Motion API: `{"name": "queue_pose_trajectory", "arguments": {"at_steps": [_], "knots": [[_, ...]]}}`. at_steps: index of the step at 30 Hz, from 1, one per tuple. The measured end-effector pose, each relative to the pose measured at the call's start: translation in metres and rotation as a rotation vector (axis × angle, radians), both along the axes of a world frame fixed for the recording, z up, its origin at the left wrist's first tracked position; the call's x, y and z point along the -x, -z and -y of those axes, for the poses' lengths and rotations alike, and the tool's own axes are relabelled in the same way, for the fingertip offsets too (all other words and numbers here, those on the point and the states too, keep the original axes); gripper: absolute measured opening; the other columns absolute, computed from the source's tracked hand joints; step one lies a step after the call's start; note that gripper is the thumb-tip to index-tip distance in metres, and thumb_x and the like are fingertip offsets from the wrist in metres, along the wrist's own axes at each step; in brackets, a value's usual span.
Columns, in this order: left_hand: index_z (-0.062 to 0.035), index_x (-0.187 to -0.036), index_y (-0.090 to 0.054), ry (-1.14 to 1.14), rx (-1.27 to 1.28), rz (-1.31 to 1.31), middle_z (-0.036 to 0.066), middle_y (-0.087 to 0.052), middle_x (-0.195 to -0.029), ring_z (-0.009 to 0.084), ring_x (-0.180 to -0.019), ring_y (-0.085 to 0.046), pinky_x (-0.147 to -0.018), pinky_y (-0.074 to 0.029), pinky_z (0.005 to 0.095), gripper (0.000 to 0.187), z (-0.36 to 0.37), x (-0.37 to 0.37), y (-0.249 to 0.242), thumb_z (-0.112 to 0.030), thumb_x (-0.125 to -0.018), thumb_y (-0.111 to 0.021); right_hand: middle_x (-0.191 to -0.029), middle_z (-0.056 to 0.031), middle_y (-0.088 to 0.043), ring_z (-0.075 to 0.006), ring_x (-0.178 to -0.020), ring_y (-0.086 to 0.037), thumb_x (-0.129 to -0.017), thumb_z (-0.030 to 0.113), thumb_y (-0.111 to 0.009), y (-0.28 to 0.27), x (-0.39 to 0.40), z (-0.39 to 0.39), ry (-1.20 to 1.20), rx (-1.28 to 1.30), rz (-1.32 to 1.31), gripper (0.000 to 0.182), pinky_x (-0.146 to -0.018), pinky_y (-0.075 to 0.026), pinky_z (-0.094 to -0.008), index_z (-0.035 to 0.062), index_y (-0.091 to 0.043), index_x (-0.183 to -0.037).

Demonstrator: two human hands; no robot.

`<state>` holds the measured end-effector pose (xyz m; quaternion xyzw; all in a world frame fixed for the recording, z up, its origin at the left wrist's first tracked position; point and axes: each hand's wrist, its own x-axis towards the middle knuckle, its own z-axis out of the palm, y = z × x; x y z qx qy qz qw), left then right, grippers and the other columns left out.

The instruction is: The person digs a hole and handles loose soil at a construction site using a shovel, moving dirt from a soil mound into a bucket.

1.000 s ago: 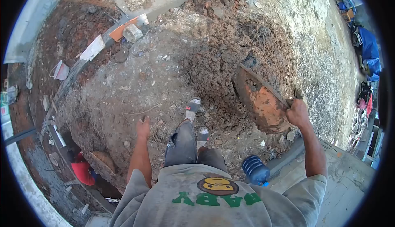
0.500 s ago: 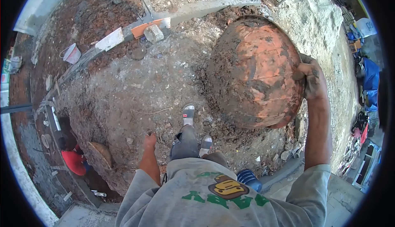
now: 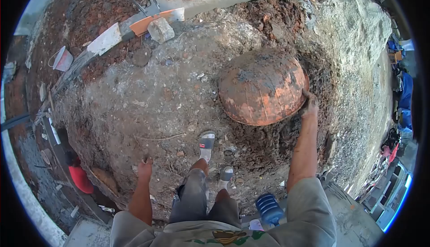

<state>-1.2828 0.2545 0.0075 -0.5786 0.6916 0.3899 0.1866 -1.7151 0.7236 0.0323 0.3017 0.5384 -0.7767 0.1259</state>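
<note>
My right hand [image 3: 310,104] grips the rim of a large, round, mud-smeared orange basin [image 3: 264,90]. The basin is tilted, its underside facing up, above a heap of dark wet soil [image 3: 275,142]. My fingers on the far side of the rim are partly hidden. My left hand [image 3: 144,170] hangs loosely closed over the ground on the left, away from the basin, with nothing visible in it. Both my sandalled feet [image 3: 207,140] stand on the packed dirt just left of the soil heap.
A pale stone block [image 3: 161,30] sits by an orange board [image 3: 156,19] along the concrete beam. A bucket [image 3: 63,59] lies farther left. A person in red [image 3: 81,179] is down in a trench at lower left. A blue water jug [image 3: 269,208] stands behind my feet.
The basin has moved away from me and tipped over further, with dark soil now showing below and right of it. My right hand keeps the rim; my left hand has moved slightly left and down.
</note>
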Motion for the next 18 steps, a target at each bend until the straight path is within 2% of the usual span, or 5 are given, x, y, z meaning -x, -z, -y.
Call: {"name": "queue_pose_trajectory", "arguments": {"at_steps": [3, 4, 8, 15, 18], "knots": [[-0.0027, -0.105, -0.053, 0.050, -0.094, 0.217, 0.009, -0.059, -0.078, 0.0183, -0.071, -0.054, -0.069, -0.042, 0.0310, 0.037, -0.010, -0.127, 0.082, -0.023, -0.074, -0.054, -0.117, -0.0126, -0.040, -0.0208, -0.100, -0.042, -0.073, 0.023, -0.058, 0.182, 0.013, 0.050, 0.115, -0.559, 0.618, 0.045, -0.076, -0.040, -0.0344, 0.0022, -0.047, -0.111], [-0.0028, -0.105, -0.054, -0.028, -0.118, 0.276, 0.010, -0.059, -0.081, 0.0183, -0.075, -0.055, -0.070, -0.042, 0.0306, 0.038, -0.018, -0.122, 0.071, -0.024, -0.074, -0.055, -0.110, -0.0107, -0.045, -0.0191, -0.096, -0.044, -0.070, 0.024, -0.062, 0.230, -0.002, 0.041, 0.033, -0.526, 0.450, 0.046, -0.073, -0.039, -0.0327, 0.0046, -0.048, -0.109], [-0.0018, -0.104, -0.055, 0.001, -0.135, 0.387, 0.011, -0.060, -0.086, 0.0182, -0.081, -0.056, -0.073, -0.042, 0.0288, 0.039, -0.037, -0.134, 0.053, -0.025, -0.072, -0.056, -0.099, -0.0055, -0.052, -0.0161, -0.087, -0.047, -0.069, 0.018, -0.063, 0.167, -0.010, 0.101, 0.159, -0.128, 0.185, 0.039, -0.070, -0.038, -0.0279, 0.0040, -0.052, -0.103], [0.0009, -0.106, -0.052, -0.103, -0.217, 0.010, 0.010, -0.057, -0.097, 0.0183, -0.087, -0.053, -0.077, -0.039, 0.0279, 0.038, -0.042, -0.007, 0.044, -0.023, -0.076, -0.056, -0.098, -0.0029, -0.053, -0.0170, -0.083, -0.050, -0.070, 0.017, -0.063, 0.152, -0.035, 0.135, 0.021, -0.318, 0.464, 0.034, -0.069, -0.042, -0.0333, 0.0037, -0.053, -0.100], [0.0011, -0.108, -0.050, -0.085, -0.238, -0.092, 0.010, -0.055, -0.103, 0.0202, -0.096, -0.049, -0.083, -0.036, 0.0291, 0.039, -0.044, 0.008, 0.047, -0.022, -0.077, -0.055, -0.096, -0.0034, -0.053, -0.0160, -0.081, -0.048, -0.065, 0.016, -0.067, 0.165, -0.021, 0.162, 0.109, -0.001, 0.206, 0.037, -0.068, -0.041, -0.0324, 0.0034, -0.054, -0.098]]}}
